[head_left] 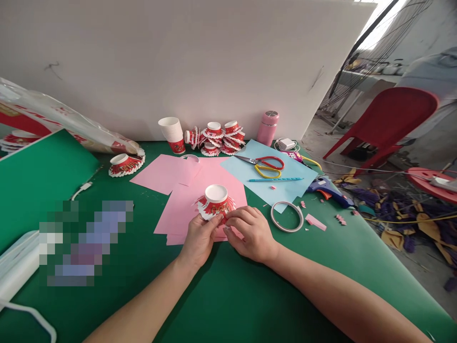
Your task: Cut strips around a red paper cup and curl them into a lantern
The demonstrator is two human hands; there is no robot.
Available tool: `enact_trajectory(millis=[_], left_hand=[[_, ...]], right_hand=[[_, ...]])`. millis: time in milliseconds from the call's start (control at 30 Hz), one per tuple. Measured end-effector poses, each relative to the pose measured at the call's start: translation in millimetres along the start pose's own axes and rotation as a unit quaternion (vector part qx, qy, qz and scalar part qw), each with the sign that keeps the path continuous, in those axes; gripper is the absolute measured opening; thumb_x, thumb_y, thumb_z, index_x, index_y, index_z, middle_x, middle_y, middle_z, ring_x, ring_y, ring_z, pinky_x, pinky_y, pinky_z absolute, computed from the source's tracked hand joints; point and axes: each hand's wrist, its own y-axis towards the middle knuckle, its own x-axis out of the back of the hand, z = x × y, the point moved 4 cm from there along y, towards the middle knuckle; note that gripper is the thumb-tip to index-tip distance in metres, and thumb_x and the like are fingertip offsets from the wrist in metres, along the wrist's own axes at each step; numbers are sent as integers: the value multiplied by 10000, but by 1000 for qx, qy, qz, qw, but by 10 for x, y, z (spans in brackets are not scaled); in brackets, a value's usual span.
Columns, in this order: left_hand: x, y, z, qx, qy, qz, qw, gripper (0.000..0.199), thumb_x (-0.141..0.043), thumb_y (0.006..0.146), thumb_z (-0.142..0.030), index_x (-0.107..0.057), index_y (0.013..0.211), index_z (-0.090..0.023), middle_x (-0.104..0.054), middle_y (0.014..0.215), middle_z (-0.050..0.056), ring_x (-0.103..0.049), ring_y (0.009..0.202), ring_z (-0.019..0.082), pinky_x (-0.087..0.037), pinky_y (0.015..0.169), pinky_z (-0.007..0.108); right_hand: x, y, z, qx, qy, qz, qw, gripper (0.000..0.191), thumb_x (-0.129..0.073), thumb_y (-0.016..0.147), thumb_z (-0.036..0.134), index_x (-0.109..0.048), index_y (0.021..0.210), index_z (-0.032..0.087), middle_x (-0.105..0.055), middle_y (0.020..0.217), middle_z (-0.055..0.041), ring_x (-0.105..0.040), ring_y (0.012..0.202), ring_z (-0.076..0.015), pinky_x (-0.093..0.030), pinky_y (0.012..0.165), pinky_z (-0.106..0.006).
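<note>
An upside-down red paper cup [216,195] with its white base up and its sides cut into folded, fringed strips is above pink paper sheets [178,214] on the green table [214,305]. My left hand [200,238] grips its near left edge between thumb and fingers. At the near right edge of the cup, the fingers of my right hand [250,233] are pinched together on a strip. The strip's end is partly hidden by the fingertips.
Behind stand stacked cups [171,131], several cut cups [214,136] and a pink bottle [268,127]. Scissors [267,163] and a blue pen [275,180] lie on blue paper [235,166]. Right are a tape roll [286,229] and glue gun [330,191]; another cut cup [124,164] is left.
</note>
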Motion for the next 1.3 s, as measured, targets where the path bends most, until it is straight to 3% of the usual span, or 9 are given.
enact_trajectory(millis=[167,300,467,667,800,1067,1300], left_hand=[[1,-2,-9,-11,8,-6,1000,240,-783,580,-233,-697,789,-153,-713,810,38,-635,791,180,-481,745,297],[3,-5,-6,-21,23,-4,1000,258,-789,571,-237,-704,798,-151,-713,808,45,-634,815,195,-479,774,318],[12,-7,22,-18,38,15,999,221,-768,606,-258,-707,783,-142,-712,797,58,-636,806,205,-477,786,343],[20,-1,38,-17,43,7,999,241,-771,596,-267,-709,791,-140,-714,810,64,-635,844,227,-471,799,360],[-7,-7,16,-13,29,11,999,233,-758,619,-257,-709,817,-145,-717,830,63,-637,853,221,-470,812,358],[-8,-7,-2,-11,8,9,1000,198,-761,625,-243,-714,802,-169,-718,843,32,-628,800,162,-467,752,277],[3,-3,14,18,2,11,1000,190,-764,624,-239,-718,790,-157,-716,800,32,-620,737,129,-481,672,222]], right_hand=[[4,15,-40,-32,75,-24,996,75,-536,840,183,-598,805,203,-706,819,-46,-635,748,-163,-487,660,-303],[-4,12,-97,-104,147,-39,983,93,-543,833,186,-584,752,206,-681,761,-41,-634,719,-157,-513,652,-288],[-43,-2,-158,-204,202,-25,958,117,-562,814,203,-571,698,197,-646,676,-18,-597,639,-142,-480,579,-263],[-73,-21,-191,-259,220,-7,940,140,-566,816,230,-569,684,186,-648,655,-10,-563,578,-123,-443,532,-248],[-63,-22,-168,-215,205,-3,955,88,-576,820,222,-593,741,187,-649,684,-17,-592,638,-140,-470,570,-257],[-20,-10,-86,-52,110,-24,992,69,-571,839,187,-640,838,185,-680,803,-64,-615,717,-159,-508,642,-285],[-1,5,-76,-21,70,-30,997,99,-559,851,198,-651,813,188,-663,776,-57,-572,683,-148,-492,612,-274]])
